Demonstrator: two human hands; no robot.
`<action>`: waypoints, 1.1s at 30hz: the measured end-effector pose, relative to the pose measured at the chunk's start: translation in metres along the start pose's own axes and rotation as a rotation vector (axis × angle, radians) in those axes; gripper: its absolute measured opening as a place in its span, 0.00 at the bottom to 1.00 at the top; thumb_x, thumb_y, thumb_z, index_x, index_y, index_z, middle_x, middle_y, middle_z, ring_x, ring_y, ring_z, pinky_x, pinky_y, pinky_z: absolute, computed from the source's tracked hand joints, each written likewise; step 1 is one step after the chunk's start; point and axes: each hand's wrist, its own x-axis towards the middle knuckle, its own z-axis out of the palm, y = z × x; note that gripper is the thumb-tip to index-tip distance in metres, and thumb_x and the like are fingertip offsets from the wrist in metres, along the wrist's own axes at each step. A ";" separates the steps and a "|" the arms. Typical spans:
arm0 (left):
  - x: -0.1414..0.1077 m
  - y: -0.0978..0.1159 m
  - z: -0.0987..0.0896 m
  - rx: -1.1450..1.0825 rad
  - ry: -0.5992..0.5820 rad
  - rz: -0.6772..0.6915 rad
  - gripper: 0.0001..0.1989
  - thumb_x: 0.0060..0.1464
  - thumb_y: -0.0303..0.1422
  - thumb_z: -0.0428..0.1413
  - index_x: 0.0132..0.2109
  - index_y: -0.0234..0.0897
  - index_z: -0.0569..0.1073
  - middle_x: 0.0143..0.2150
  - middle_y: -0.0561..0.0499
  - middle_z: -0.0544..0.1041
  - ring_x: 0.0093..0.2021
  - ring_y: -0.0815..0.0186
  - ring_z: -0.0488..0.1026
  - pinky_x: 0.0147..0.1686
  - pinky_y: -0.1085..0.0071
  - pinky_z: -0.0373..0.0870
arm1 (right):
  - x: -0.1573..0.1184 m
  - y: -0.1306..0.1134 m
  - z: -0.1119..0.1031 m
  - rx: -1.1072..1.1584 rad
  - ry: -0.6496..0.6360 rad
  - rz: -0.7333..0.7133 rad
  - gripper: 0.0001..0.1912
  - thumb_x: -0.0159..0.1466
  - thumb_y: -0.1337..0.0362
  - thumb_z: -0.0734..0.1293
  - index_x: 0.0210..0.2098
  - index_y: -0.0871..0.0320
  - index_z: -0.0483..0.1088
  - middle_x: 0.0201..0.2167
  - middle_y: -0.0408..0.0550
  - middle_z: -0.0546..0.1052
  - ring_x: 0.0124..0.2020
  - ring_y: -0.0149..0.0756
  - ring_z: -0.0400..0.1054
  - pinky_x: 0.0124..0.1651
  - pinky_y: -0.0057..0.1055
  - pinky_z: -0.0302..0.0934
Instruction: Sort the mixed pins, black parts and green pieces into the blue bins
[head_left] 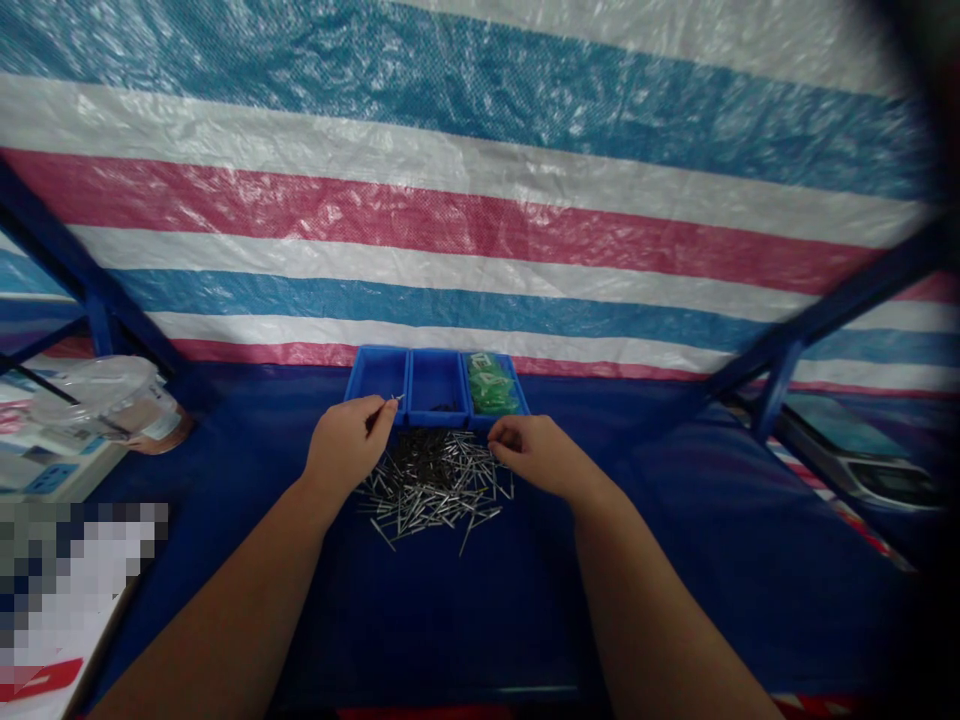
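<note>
My left hand (349, 445) is closed in a pinch at the left edge of a pile of thin metal pins (442, 490), some silver and some dark, resembling blind rivets. A small, pale metal pin (398, 398) sticks out from its fingertips, in front of the left blue bin (379, 372). On the pile's right side, my right hand (531, 452) has its fingers curled together close to the pins. Whatever may be between those fingers is hidden. Some dark pieces lie in the middle blue bin (436, 375), and green plastic packets (491, 388) fill the right one.
A striped plastic sheet (480, 210) hangs behind the blue table (450, 640). At left are a lidded plastic cup (154, 415) and a pale board or paper (75, 600). A scale-like device (862, 450) stands at right beyond a blue frame bar (825, 290).
</note>
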 end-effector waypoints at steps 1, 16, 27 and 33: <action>0.000 0.000 0.000 0.011 0.003 -0.010 0.22 0.67 0.41 0.47 0.24 0.38 0.62 0.20 0.53 0.64 0.23 0.67 0.63 0.27 0.68 0.50 | 0.000 0.001 0.001 -0.017 -0.025 0.006 0.05 0.58 0.69 0.70 0.33 0.56 0.78 0.25 0.45 0.78 0.24 0.33 0.68 0.27 0.31 0.57; -0.002 -0.007 0.006 0.070 0.015 -0.124 0.23 0.65 0.44 0.49 0.23 0.39 0.63 0.19 0.52 0.66 0.23 0.65 0.63 0.26 0.69 0.47 | 0.002 -0.016 0.024 -0.221 -0.062 0.033 0.08 0.58 0.70 0.69 0.37 0.55 0.77 0.26 0.44 0.78 0.25 0.32 0.66 0.28 0.30 0.51; -0.002 -0.005 0.006 0.062 -0.002 -0.159 0.23 0.64 0.44 0.50 0.23 0.39 0.62 0.19 0.53 0.65 0.23 0.66 0.63 0.26 0.69 0.47 | 0.004 -0.023 0.038 -0.231 -0.025 0.024 0.06 0.57 0.69 0.70 0.35 0.54 0.76 0.24 0.43 0.76 0.24 0.31 0.65 0.27 0.29 0.49; -0.002 -0.003 0.004 0.045 0.023 -0.144 0.24 0.64 0.44 0.50 0.22 0.39 0.61 0.19 0.53 0.64 0.22 0.67 0.62 0.26 0.68 0.48 | 0.004 -0.026 0.036 -0.240 -0.022 0.025 0.04 0.59 0.70 0.69 0.31 0.55 0.75 0.27 0.44 0.77 0.25 0.32 0.65 0.27 0.30 0.49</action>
